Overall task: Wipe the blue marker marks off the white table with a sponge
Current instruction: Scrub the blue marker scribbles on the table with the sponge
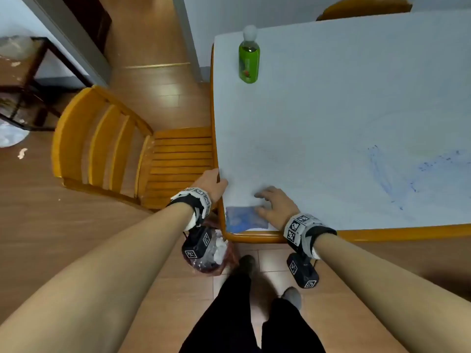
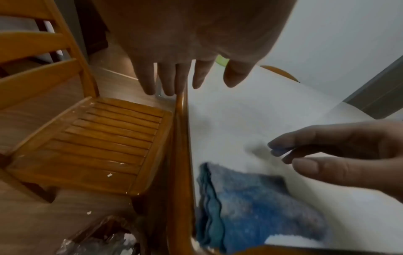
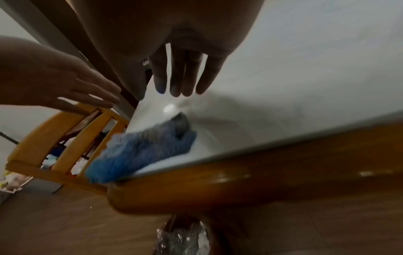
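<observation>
A blue-stained sponge cloth [image 1: 245, 219] lies flat at the near left corner of the white table [image 1: 331, 110]; it shows too in the left wrist view [image 2: 250, 207] and the right wrist view [image 3: 139, 153]. Smeared blue marker marks [image 1: 397, 171] sit on the table's right side. My right hand [image 1: 274, 203] hovers open just right of the sponge, fingers spread, holding nothing. My left hand [image 1: 212, 183] is open at the table's left edge, fingers straight [image 2: 174, 81], and holds nothing. Both hands are apart from the sponge.
A green bottle [image 1: 249, 59] stands at the table's far left. A wooden chair [image 1: 132, 154] is tucked at the left edge, another [image 1: 364, 7] at the far side. A bin lined with plastic [image 1: 214, 253] sits on the floor under the near corner.
</observation>
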The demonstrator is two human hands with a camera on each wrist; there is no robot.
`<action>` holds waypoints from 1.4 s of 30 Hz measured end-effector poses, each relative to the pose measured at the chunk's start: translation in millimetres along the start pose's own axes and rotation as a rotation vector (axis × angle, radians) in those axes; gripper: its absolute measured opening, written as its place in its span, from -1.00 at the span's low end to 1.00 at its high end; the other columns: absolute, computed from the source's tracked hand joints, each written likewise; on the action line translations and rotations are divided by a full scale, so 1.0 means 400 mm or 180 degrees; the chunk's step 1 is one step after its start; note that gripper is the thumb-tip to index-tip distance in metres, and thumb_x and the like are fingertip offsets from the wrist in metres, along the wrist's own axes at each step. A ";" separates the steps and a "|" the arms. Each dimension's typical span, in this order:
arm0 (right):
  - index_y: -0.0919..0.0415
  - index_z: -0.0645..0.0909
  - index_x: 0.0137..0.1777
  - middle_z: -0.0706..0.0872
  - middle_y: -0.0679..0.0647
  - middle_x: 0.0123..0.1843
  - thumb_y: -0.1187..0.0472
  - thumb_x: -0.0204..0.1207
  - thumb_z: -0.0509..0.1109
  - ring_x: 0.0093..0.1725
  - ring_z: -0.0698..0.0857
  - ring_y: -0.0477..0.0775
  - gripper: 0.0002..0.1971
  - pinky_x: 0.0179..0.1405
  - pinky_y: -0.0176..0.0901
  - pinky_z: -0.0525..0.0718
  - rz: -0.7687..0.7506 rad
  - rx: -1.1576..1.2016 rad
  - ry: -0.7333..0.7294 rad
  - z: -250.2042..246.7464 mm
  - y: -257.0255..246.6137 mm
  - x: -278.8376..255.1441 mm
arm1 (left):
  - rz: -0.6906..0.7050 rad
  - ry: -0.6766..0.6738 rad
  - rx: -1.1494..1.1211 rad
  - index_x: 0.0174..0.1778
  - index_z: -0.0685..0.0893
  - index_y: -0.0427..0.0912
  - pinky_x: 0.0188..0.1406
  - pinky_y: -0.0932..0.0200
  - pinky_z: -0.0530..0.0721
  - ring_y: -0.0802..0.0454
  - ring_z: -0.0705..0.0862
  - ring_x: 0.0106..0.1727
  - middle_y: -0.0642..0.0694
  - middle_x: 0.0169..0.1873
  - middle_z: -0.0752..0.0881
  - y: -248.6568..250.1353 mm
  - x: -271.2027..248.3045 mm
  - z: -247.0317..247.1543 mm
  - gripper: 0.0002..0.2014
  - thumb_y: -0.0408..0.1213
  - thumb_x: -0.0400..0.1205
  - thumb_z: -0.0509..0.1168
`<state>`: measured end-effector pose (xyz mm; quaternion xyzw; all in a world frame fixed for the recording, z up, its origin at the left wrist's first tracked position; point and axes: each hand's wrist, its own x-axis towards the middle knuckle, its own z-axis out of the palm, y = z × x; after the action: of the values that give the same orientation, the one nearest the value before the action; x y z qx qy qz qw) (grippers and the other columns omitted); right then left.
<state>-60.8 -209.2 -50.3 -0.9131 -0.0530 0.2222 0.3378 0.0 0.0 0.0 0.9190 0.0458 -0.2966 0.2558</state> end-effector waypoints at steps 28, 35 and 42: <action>0.10 0.55 -0.07 0.58 0.07 0.11 0.07 0.35 0.44 0.04 0.61 0.10 -0.78 -0.06 -0.06 0.63 0.1089 0.0279 0.1763 -0.163 0.248 -0.135 | 0.0773 -0.0703 0.0833 0.65 0.24 -0.13 0.65 0.08 0.10 -0.07 0.17 0.68 -0.09 0.69 0.13 0.208 0.123 0.147 -0.47 -0.15 0.73 0.06; 0.16 0.16 0.64 0.19 0.14 0.69 -0.06 0.64 0.15 0.65 0.19 0.10 -0.38 0.59 -0.12 0.15 0.0871 -0.0024 0.1744 -0.093 0.269 -0.093 | 0.0915 -0.0625 0.0817 0.65 0.24 -0.12 0.65 0.07 0.14 -0.08 0.18 0.68 -0.09 0.69 0.12 0.213 0.169 0.196 -0.45 -0.19 0.70 0.10; 0.26 -0.14 0.68 -0.08 0.18 0.74 -0.11 0.71 -0.14 0.71 -0.13 0.12 -0.33 0.68 0.04 0.04 0.0763 -0.1006 0.1162 -0.025 0.273 -0.038 | 0.1052 -0.0272 0.0799 0.68 0.18 -0.11 0.66 0.07 0.12 -0.08 0.11 0.70 -0.08 0.71 0.05 0.206 0.202 0.231 -0.41 -0.18 0.69 0.10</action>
<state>-75.7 -302.4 -107.7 -0.9792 0.0833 0.0813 0.1663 37.6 -122.7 -73.4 0.9252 -0.1538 -0.2927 0.1862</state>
